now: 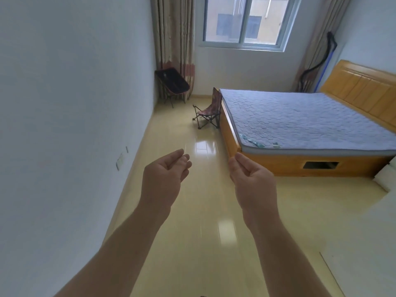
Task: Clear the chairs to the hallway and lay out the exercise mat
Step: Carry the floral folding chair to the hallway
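Bedroom in a home. Shown by wooden bed frame [278, 167] with headboard [364, 88] and bare quilted mattress [300, 118], floor-length curtains [175, 39] beside sliding window [244, 20], glossy tiled floor [192, 211], wall socket [120, 160] low on plain white wall [64, 82].

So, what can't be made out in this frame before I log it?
1. Exercise mat: none recognisable in the head view. The dark object against the right curtain is too small to identify.
2. Hallway: outside the frame.
3. Patterned chair: too distant to tell whether it touches the bed.
4. White object: cut off by the right edge.
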Available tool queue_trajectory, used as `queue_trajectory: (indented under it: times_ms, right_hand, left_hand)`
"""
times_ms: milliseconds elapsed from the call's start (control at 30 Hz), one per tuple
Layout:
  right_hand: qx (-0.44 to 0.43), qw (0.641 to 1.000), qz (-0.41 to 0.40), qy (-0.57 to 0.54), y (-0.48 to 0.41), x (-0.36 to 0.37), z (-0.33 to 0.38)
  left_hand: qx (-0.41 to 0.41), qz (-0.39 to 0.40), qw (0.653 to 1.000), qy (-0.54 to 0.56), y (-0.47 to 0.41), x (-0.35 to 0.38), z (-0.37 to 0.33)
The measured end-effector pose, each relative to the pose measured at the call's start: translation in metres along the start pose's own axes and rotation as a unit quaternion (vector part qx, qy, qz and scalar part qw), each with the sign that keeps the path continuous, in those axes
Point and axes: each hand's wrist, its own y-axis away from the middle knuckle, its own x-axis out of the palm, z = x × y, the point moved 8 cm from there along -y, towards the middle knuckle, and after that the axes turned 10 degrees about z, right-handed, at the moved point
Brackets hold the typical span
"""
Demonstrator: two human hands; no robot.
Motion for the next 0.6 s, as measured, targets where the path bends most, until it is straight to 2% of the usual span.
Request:
queue_trajectory:
  times_ms: [267, 600]
  right_hand:
    - [0.011, 0.998, 0.056, 0.016, -0.196, 0.061, -0.001]
    - [0.013, 0.996, 0.087, 0.033, -0.401, 0.166, -0.042]
  left_hand:
    - [0.013, -0.036, 0.999, -0.032, -0.183, 0.005, -0.031]
    - [0.000, -0.050, 0.998, -0.044, -0.400, -0.041, -0.015]
